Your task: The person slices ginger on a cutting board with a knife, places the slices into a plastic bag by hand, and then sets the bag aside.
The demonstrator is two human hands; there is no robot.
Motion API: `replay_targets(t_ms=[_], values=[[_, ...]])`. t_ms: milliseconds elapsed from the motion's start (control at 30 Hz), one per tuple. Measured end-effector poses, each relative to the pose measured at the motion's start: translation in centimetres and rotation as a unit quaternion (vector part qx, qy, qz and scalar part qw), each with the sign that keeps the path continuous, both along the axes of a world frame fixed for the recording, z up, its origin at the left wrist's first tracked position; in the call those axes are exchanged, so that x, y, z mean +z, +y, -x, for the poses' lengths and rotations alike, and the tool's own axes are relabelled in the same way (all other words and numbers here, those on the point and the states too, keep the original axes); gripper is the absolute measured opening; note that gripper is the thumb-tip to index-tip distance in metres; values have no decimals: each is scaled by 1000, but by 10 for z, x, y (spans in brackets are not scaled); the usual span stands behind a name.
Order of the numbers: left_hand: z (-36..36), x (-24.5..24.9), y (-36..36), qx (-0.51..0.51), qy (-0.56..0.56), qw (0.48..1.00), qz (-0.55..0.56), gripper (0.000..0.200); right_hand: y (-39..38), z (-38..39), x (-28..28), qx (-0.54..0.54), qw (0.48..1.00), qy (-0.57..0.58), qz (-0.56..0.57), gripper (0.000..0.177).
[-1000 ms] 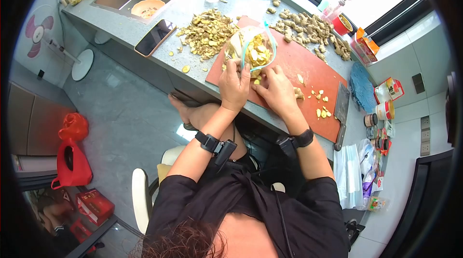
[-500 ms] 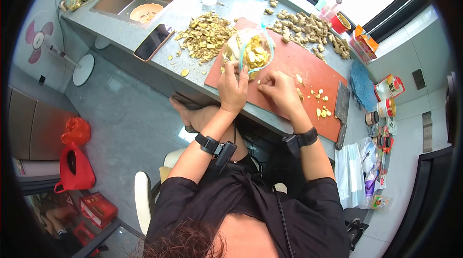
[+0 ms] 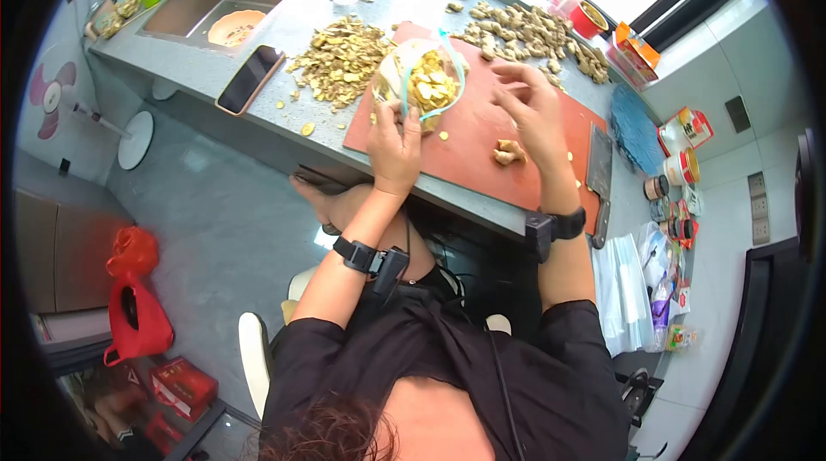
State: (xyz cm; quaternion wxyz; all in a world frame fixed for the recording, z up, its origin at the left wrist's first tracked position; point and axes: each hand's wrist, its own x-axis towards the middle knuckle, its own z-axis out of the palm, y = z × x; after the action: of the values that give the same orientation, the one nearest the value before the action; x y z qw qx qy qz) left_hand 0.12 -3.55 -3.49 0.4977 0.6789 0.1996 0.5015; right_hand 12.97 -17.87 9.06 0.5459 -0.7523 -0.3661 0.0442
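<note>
My left hand (image 3: pixel 396 151) pinches the near edge of a clear zip bag (image 3: pixel 390 74) with a light blue rim. Inside the bag lie yellow ginger slices (image 3: pixel 433 85). To the right, my right hand (image 3: pixel 533 108) hovers over the reddish-brown cutting board (image 3: pixel 469 160), fingers apart and holding nothing that I can see. Just below it on the board is a chunk of ginger (image 3: pixel 508 151). A cleaver (image 3: pixel 599 170) lies along the board's right edge, its dark handle toward me. Some small slices by my right forearm are partly hidden.
Left of the bag is a heap of ginger slices (image 3: pixel 340 61); whole ginger roots (image 3: pixel 520 30) are piled behind the board. A phone (image 3: pixel 249 80) rests at the counter's edge near the sink (image 3: pixel 185 18). Jars (image 3: pixel 656 187) and plastic bags (image 3: pixel 628 289) stand at right.
My right hand has risen from the board, moved right, and spread from a pinch. My left hand stays on the bag. The whole view has shifted slightly.
</note>
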Motion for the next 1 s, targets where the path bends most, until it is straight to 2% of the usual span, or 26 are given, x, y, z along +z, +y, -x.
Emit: replay_targets(t_ms=[133,267,333,433,467,567,700,767,833,900,933,1000], values=[[1,3,0,-8,0,1000,7,24,-98,-19,-1,-94,992,-32,83,31],[1,2,-1,-20,-13,999,22,21,-184,-29,-25,-171,957,-55,230,32],[1,0,-1,-23,-5,1000,21,20,-202,-18,-29,-202,922,-67,325,37],[-1,-1,-1,-32,-39,998,23,20,-208,-6,-46,-217,900,-119,358,40],[0,0,-1,-31,-32,999,20,21,-206,-3,-53,-216,900,-111,363,44],[2,2,0,-30,-17,999,16,22,-178,11,-50,-217,925,-56,308,33],[5,7,-1,-34,-7,999,19,22,-166,-9,-63,-213,929,-74,295,26],[4,8,-1,-25,2,1000,10,22,-164,-17,-63,-205,943,-65,254,22],[3,6,-1,-11,-5,1000,-6,22,-161,-19,-50,-200,941,-71,264,22],[3,5,-1,-14,-6,1000,2,22,-167,-31,-49,-217,936,-100,257,26],[3,5,-1,-20,-8,1000,10,22,-172,-41,-54,-218,927,-120,279,36],[4,5,-1,-23,-5,1000,9,22,-178,-50,-61,-196,923,-121,308,41]])
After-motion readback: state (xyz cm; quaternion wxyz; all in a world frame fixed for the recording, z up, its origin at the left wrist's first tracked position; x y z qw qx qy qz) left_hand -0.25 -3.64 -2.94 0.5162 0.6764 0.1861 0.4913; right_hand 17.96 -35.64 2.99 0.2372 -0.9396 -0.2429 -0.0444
